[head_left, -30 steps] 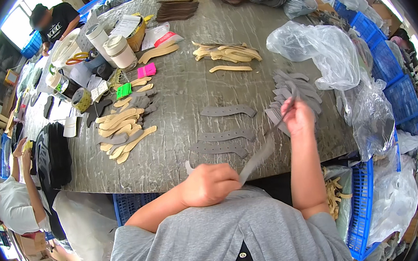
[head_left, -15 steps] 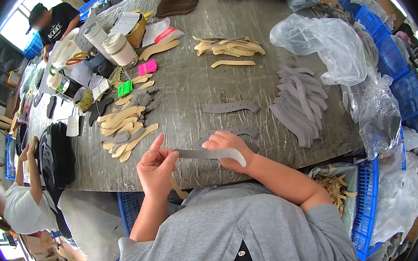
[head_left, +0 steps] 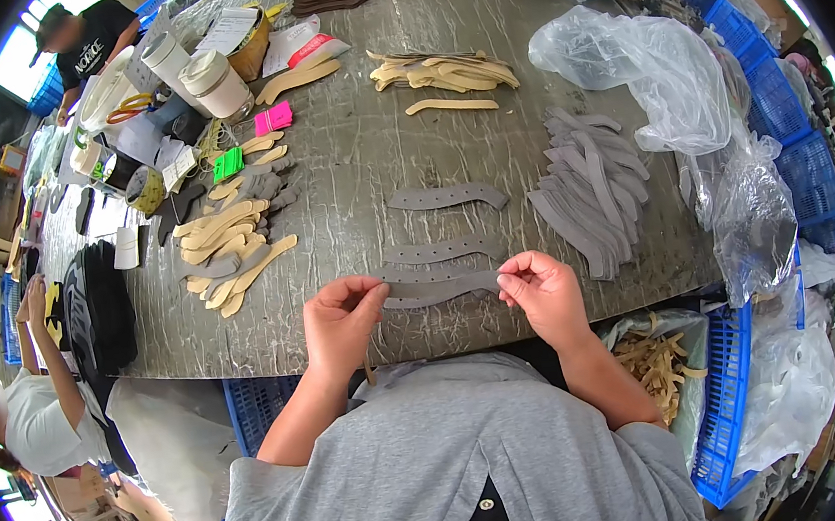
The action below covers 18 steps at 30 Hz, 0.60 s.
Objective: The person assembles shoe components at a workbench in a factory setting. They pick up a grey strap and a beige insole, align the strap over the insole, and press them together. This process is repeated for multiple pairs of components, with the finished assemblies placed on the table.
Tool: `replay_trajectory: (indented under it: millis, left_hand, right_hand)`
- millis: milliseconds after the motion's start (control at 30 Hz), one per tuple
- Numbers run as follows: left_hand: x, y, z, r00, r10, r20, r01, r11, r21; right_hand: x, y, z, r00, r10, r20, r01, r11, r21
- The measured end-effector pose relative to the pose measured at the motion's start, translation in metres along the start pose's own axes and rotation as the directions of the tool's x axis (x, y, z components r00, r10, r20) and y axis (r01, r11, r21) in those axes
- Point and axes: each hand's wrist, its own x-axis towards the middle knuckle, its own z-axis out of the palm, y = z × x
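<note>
At this moment both hands had come down to the near edge of the worktable (head_left: 517, 40), where half a second before they held a single grey strip clear of the surface. The left hand (head_left: 340, 320) pinched the left end of the grey strip (head_left: 440, 288) between thumb and fingers, and the right hand (head_left: 541, 294) pinched its right end likewise, fingers closed on it. The strip now lay flat, just below two laid grey strips (head_left: 442, 250) and a third (head_left: 447, 196) farther up. A second earlier the right hand had reached to the grey stack (head_left: 591, 178); judged from this, one piece was being added to the row.
</note>
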Motion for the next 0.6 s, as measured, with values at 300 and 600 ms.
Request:
replay_trajectory:
  millis: [300,600]
  left_hand:
    - [0.020,-0.014,-0.006,0.980,-0.117,0.160,0.059,0.942,0.331]
    - [0.030,-0.027,-0.006,0.969,-0.168,0.183,0.055,0.863,0.502]
  right_hand:
    - [0.020,0.023,-0.010,0.999,-0.042,-0.034,0.031,0.958,-0.286]
    - [0.029,0.023,-0.010,0.989,0.110,-0.094,-0.140,0.899,-0.414]
